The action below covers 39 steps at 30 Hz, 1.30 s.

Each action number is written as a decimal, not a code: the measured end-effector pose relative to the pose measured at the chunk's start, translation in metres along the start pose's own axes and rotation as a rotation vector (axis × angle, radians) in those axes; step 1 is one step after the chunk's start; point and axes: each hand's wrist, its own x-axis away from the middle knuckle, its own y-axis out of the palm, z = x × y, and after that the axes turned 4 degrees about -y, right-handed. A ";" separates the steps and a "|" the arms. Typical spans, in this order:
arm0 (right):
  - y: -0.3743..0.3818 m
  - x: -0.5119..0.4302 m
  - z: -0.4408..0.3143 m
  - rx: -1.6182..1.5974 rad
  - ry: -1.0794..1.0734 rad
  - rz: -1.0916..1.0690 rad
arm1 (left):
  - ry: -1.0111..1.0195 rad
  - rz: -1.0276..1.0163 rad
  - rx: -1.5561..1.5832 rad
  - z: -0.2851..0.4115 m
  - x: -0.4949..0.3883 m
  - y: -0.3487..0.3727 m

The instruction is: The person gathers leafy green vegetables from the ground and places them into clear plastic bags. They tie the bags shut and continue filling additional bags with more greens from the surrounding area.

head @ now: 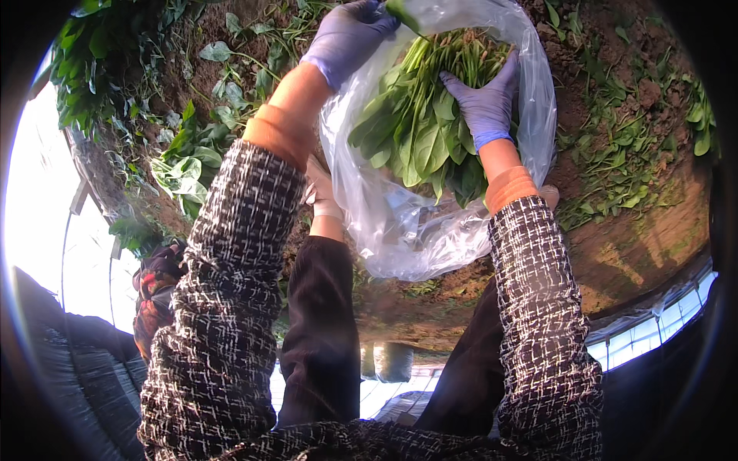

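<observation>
A large clear plastic bag (398, 230) stands open on the ground between my feet, its rim folded wide. Inside it lies a bunch of leafy greens (426, 132) that looks like spinach, stems towards the top of the view. My right hand (484, 101), in a thin purple glove, rests on the bunch near the stems, thumb and fingers spread around them; whether it grips them is unclear. My left hand (354, 37), gloved alike, is at the bag's upper left rim with its fingers bent. A single green leaf (402, 14) is beside its fingertips, which are partly cut off by the picture's edge.
Loose greens (187, 167) lie on the soil at left, with taller leafy plants (86, 75) beyond. More scattered leaves (622, 167) cover the ground at right. Another person (155, 294) in patterned clothing is at the far left. Filled bags (392, 362) stand behind me.
</observation>
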 end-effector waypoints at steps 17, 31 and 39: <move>-0.011 -0.008 0.005 -0.617 0.081 -0.301 | -0.191 -0.018 -0.869 0.034 0.031 0.083; -0.030 0.026 0.008 -0.655 0.253 -0.240 | -0.432 0.005 -0.505 0.037 0.089 0.151; -0.015 0.020 0.020 -0.306 0.328 -0.198 | -0.353 -0.058 -0.874 0.033 0.075 0.103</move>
